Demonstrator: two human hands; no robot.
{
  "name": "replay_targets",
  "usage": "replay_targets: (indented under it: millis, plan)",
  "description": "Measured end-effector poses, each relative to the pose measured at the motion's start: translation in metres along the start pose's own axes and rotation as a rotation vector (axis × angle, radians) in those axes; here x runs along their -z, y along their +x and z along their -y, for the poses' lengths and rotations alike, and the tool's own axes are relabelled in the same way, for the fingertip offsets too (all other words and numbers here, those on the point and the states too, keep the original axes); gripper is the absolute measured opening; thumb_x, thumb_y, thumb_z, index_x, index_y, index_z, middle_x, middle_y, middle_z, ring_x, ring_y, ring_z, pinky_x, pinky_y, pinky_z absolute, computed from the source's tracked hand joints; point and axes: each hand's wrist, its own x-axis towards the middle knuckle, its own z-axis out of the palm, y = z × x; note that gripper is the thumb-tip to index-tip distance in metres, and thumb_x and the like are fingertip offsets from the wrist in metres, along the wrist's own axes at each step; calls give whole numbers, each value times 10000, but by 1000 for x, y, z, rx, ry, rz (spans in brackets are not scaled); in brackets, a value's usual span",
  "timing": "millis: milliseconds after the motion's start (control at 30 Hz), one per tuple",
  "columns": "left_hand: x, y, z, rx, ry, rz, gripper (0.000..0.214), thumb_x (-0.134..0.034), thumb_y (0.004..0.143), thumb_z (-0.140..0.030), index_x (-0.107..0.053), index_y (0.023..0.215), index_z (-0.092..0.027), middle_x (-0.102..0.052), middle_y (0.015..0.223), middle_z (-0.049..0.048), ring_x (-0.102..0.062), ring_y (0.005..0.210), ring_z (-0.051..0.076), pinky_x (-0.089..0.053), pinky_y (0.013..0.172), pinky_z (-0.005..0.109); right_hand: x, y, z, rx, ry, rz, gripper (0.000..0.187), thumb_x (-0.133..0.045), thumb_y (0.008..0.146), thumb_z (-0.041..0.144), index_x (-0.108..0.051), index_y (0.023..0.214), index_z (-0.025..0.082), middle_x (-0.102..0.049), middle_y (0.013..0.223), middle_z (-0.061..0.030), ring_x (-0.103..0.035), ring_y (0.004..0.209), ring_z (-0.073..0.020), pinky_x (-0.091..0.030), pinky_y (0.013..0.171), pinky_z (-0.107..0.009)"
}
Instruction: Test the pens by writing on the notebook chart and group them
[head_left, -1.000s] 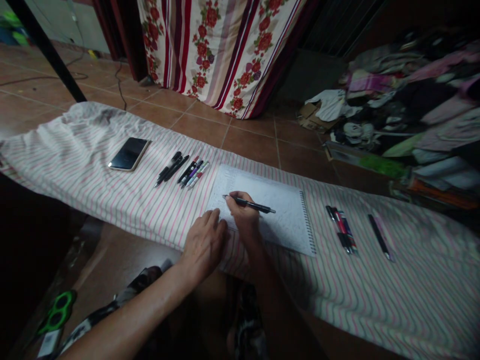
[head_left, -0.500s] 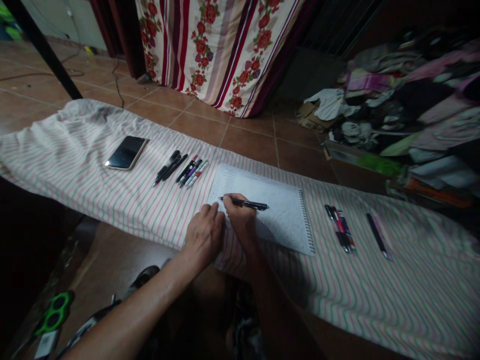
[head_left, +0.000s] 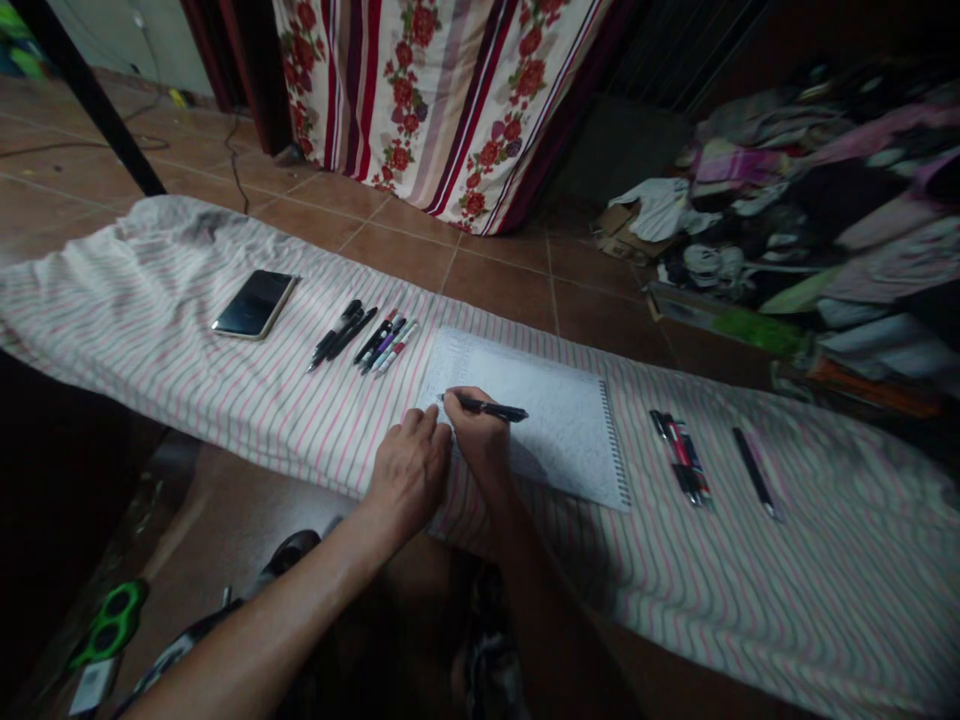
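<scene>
A phone [head_left: 255, 303] lies on the striped cloth [head_left: 150, 340], with a row of pens [head_left: 364, 340] near it on its right. Far right lie a pen cluster [head_left: 681, 455] and a lone black pen [head_left: 754, 473]. Behind are the tiled floor [head_left: 495, 275], a floral curtain [head_left: 442, 100] and heaped clothes [head_left: 810, 200].

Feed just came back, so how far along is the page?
Done: faint marks seem to cover much of the notebook. In hand: the right hand holds the pen at its left edge, left hand resting by the corner. Left: unclear; the page is too dim.
</scene>
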Motion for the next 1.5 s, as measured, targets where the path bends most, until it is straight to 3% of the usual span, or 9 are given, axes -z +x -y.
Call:
replay_targets:
  millis: [267, 400, 600, 800, 900, 1067, 1200, 1500]
  plan:
    - [0, 1, -1, 4, 15, 11, 194, -357, 884, -166, -526, 979, -162, -516, 1209, 101, -454, 981, 245, -472, 788, 390, 0, 3, -8, -111, 19, -27, 209, -561, 701, 391, -632, 721, 195, -635, 548, 2, -629, 569, -163, -471, 548, -236]
    - [1, 1, -2, 11, 14, 29, 181, -371, 880, -166, -527, 972, -167, -531, 1180, 97, -456, 981, 245, -473, 779, 386, -3, 3, -12, -60, 21, -60, 203, -554, 698, 382, -629, 703, 194, -627, 538, -2, -628, 579, -164, -467, 536, -231]
    - [1, 0, -1, 1, 26, 14, 195, -371, 884, -172, -521, 1009, -167, -511, 1227, 98, -458, 988, 239, -473, 784, 382, -1, 2, -7, -43, -22, -3, 149, -553, 696, 334, -614, 677, 200, -605, 533, 1, -608, 588, -160, -452, 544, -232]
    - [0, -1, 0, -2, 35, -20, 184, -356, 894, -179, -522, 974, -170, -517, 1225, 89, -459, 1002, 237, -481, 775, 372, 6, 6, 1, -211, 249, -86, 189, -571, 691, 356, -552, 768, 185, -540, 530, 40, -518, 482, -121, -408, 480, -228]
    - [0, -2, -1, 0, 47, -34, 180, -356, 894, -178, -524, 961, -177, -533, 1186, 88, -464, 1000, 236, -484, 772, 375, 11, 9, 1, -197, 345, -123, 206, -594, 689, 352, -527, 790, 185, -517, 553, 53, -474, 467, -94, -380, 460, -210]
    - [3, -2, -2, -1, 33, -45, 174, -369, 886, -166, -526, 959, -183, -550, 1128, 88, -467, 992, 230, -487, 772, 372, 16, 8, 0, -149, 398, -109, 209, -605, 705, 372, -538, 800, 198, -473, 531, 77, -415, 444, -72, -336, 425, -186]
    - [3, -1, -3, -4, 53, -51, 171, -370, 885, -171, -528, 949, -186, -557, 1087, 82, -464, 983, 233, -488, 750, 361, 23, 6, 2, -161, 427, -114, 225, -612, 701, 380, -553, 814, 194, -480, 527, 74, -449, 458, -79, -359, 429, -185]
    - [7, -4, -13, -1, 95, -31, 151, -374, 877, -151, -520, 900, -176, -562, 1007, 85, -469, 960, 229, -480, 748, 355, 35, 0, 3, -264, 375, -51, 241, -634, 666, 394, -568, 783, 194, -498, 487, 69, -463, 430, -94, -368, 411, -201]
